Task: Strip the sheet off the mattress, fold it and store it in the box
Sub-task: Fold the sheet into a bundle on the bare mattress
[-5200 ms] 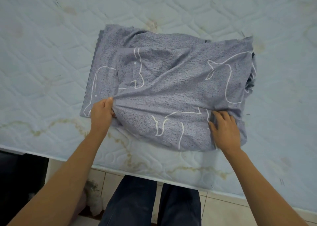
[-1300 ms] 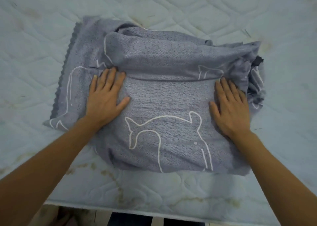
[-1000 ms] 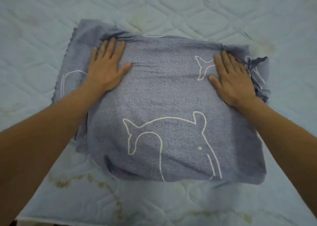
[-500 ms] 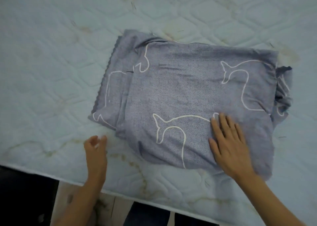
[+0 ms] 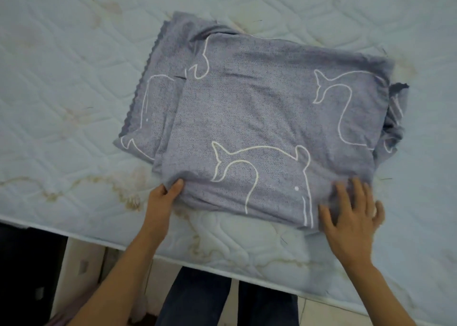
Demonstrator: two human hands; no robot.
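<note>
Item: grey-blue folded fabric sheet with white animal outlines [image 5: 259, 117], on pale quilted mattress [image 5: 61, 66], near its edge | my left hand [image 5: 164, 199] pinches near-left corner | my right hand [image 5: 353, 216] flat, fingers spread, on near-right corner (blurred) | risk: one-sided lift lets loose layers unfold

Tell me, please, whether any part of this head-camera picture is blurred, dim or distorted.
Head view: the right hand is smeared by motion blur, its fingers spread on the sheet. The left hand, pinching the sheet's near corner, is sharp. The light on the mattress is soft and even, without glare. The lower left, below the mattress edge, is too dark to read.
</note>
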